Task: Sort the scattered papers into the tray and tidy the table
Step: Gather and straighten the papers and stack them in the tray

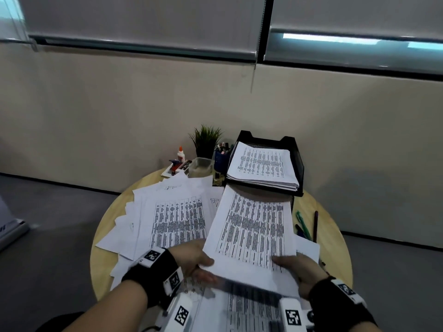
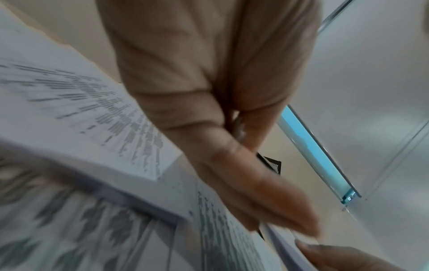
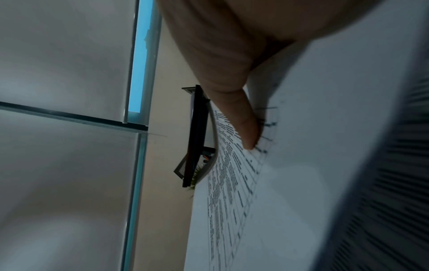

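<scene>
Two hands on one printed sheet (image 1: 251, 232): left hand (image 1: 194, 258) pinches its near-left corner, right hand (image 1: 297, 267) grips the near-right edge, sheet lifted over the desk (image 1: 330, 236), far edge just short of the black tray (image 1: 296, 168). Step: transfer. Next: carry forward, lay square on the tray's stack (image 1: 262, 167). Many scattered papers (image 1: 167, 216) left.

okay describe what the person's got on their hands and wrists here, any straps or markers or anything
Both hands are bare. The left hand and right hand each have a wide black wrist band behind them, carrying white blocks printed with black-and-white square markers. White camera housings with the same kind of marker sit below the wrists. No sleeves show on the forearms.
</scene>
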A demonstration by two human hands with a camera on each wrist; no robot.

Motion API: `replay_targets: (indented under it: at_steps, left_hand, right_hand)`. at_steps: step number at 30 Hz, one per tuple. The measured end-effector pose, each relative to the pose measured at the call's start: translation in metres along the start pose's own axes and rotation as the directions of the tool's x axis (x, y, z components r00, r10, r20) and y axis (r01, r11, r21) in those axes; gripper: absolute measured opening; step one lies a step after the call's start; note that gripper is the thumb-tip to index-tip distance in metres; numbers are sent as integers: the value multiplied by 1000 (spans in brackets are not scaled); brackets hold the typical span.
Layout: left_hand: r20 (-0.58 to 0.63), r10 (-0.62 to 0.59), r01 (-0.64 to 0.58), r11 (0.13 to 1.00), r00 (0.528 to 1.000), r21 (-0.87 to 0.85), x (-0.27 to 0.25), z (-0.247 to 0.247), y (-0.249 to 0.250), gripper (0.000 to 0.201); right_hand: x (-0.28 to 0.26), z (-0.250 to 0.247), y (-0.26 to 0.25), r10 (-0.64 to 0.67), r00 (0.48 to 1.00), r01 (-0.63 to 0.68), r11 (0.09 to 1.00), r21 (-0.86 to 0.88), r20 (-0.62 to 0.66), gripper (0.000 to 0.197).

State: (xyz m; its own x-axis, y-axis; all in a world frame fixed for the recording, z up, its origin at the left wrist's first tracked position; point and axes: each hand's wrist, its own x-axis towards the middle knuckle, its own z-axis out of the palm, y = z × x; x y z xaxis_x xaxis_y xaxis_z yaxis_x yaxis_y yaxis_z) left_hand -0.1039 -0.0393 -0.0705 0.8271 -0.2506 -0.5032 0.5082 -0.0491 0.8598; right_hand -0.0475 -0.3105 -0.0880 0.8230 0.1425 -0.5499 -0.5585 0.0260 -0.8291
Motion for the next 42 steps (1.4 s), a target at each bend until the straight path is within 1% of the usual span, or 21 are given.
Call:
replay_targets:
  at_steps: [1,2,4,7,9,11,13,17,19,20,21,22,23,25,27,31,34,36,39,40,42]
  left_hand:
    - [-20,14,-15,1000,1000,-27,7,-1,6,38]
    - [-30,21,-22,999,999,-47,14,-2,10,39]
    - [-38,27,-30,996,999,-82,30,-4,20,41]
    - [-50,55,-62,988,997,-142,53,-4,29,42]
    - [-95,71,-87,978,993,-187,67,-4,32,41]
    - [-141,80,-110,968,987,-226,83,-6,35,39]
    - [-190,85,-133,958,978,-256,99,-9,40,37]
    - [-299,59,-144,952,953,-271,134,-15,54,36]
    - [-355,50,-139,963,933,-229,149,-18,62,36]
    - [-389,51,-139,970,920,-201,158,-20,65,44]
    - [-398,74,-149,975,915,-162,165,-22,70,41]
    - [-417,97,-167,976,904,-136,171,-24,74,33]
    - [-437,130,-181,980,890,-78,176,-25,79,14]
    - [-486,167,-182,983,858,16,188,-29,87,21]
    - [-516,207,-174,978,831,114,198,-32,91,20]
    - [-568,250,-55,940,784,338,209,-34,87,25]
    - [-556,298,59,844,776,534,205,-35,88,31]
    - [-552,312,81,814,773,574,199,-36,88,38]
    - [-531,301,44,839,792,542,182,-33,84,39]
    - [-523,286,27,859,803,511,173,-31,83,34]
    - [-512,244,7,898,823,439,152,-26,75,24]
  right_hand:
    - [-1,-1,-9,-42,999,42,999,-3,31,25]
    - [-2,0,-16,-62,997,62,998,1,41,21]
    - [-4,-3,-28,-73,992,73,997,6,103,19]
    - [1,-9,-34,29,991,-25,999,-33,132,19]
    - [7,-13,-36,70,985,-72,997,2,155,24]
    - [22,-16,-37,54,990,-65,995,82,129,20]
    - [37,-16,-40,9,997,-21,989,149,81,10]
    - [70,-12,-51,-50,999,52,964,260,-16,9]
    - [86,-11,-56,-43,998,57,953,298,-53,14]
    - [94,-11,-59,-33,996,57,945,323,-79,14]
    - [102,-11,-63,-27,994,60,938,340,-102,13]
    - [108,-11,-67,-31,993,70,935,348,-117,12]
    - [114,-10,-72,-41,991,85,934,346,-131,14]
    - [126,-9,-79,-78,983,132,929,345,-166,11]
    - [138,-9,-81,-113,969,188,916,354,-220,7]
    - [154,-8,-72,-142,930,241,932,269,-340,4]
    - [159,-11,-69,-120,923,212,951,224,-365,16]
    - [155,-14,-70,-105,930,185,962,202,-353,26]
    - [136,-18,-73,-143,911,154,988,-2,-386,35]
    - [127,-18,-74,-174,904,166,985,-53,-391,34]
    - [105,-17,-70,-243,887,210,970,-125,-392,24]
